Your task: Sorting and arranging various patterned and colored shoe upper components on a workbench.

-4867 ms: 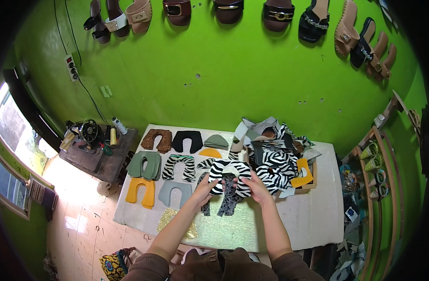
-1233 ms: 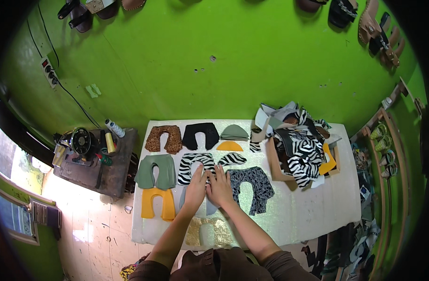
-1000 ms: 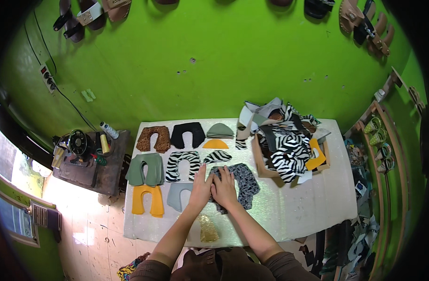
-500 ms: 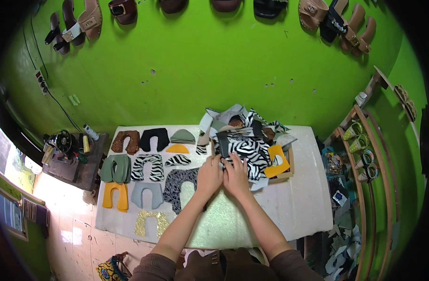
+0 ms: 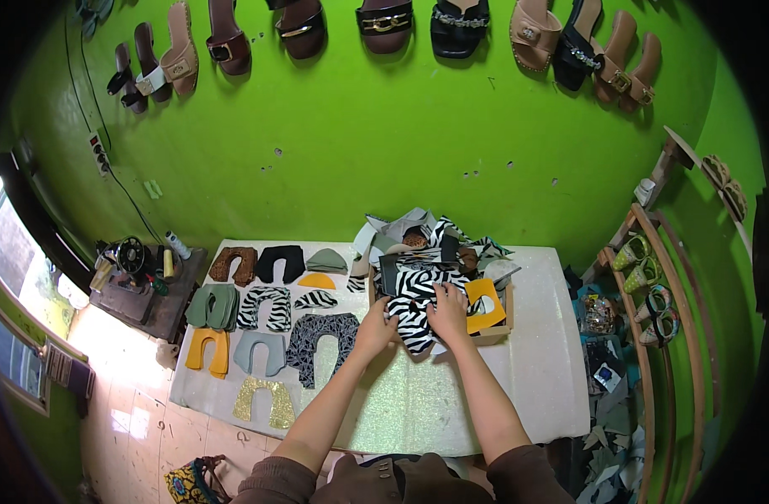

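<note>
A zebra-print material piece (image 5: 411, 326) hangs over the near side of a scrap-filled box (image 5: 492, 339), between my two hands. My left hand (image 5: 376, 330) grips its left edge, with the fingertips partly hidden. From the right, my right hand (image 5: 447, 315) holds the same piece with fingers curled at its edge. Behind it, more zebra-print material (image 5: 430, 280) lies among grey, green and brown scraps heaped in the box. Close to my right hand, a yellow piece with a cut-out (image 5: 483, 296) leans over the box's right side.
U-shaped cut pieces in leopard (image 5: 233, 265), black (image 5: 281, 263), green (image 5: 212, 307), zebra (image 5: 265, 309), yellow (image 5: 206, 351), grey (image 5: 260, 353), gold (image 5: 263, 401) and dark patterned material (image 5: 321, 336) lie left on the table (image 5: 535, 378). A sewing machine (image 5: 131, 254) stands left; a wooden rack (image 5: 645, 336) stands right.
My hands have moved apart, the right one further right, and now hold a zebra-print piece between them. The view has tilted up, showing more of the sandals on the wall.
</note>
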{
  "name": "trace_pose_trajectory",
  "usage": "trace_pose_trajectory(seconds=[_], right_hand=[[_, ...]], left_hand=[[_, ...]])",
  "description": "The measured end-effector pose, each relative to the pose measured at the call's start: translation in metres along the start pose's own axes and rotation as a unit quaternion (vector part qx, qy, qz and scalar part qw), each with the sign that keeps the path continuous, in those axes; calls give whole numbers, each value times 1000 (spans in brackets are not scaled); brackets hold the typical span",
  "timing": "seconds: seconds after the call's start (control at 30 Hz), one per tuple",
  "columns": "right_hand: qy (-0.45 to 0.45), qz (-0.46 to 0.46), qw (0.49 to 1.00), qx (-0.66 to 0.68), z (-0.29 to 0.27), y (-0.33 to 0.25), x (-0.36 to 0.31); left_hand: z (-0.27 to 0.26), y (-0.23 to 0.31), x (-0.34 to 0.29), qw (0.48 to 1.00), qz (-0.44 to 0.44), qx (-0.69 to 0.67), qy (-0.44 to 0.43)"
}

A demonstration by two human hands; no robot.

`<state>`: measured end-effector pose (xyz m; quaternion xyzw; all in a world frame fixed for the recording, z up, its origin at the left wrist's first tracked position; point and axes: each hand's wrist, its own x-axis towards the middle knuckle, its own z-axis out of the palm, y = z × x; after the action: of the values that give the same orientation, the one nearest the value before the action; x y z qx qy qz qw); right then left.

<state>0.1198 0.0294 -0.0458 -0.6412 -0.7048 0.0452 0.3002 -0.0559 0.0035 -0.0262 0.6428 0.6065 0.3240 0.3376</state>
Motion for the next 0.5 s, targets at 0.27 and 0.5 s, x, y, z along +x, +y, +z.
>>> trace_pose_trajectory(seconds=[0.27, 0.5], right_hand=[[-3, -26, 998, 49, -4, -2, -3], [-27, 25, 996, 77, 4, 15, -11]], left_hand=[[12, -15, -1, 994, 5, -99, 38], [15, 3, -16, 915, -178, -359, -42]])
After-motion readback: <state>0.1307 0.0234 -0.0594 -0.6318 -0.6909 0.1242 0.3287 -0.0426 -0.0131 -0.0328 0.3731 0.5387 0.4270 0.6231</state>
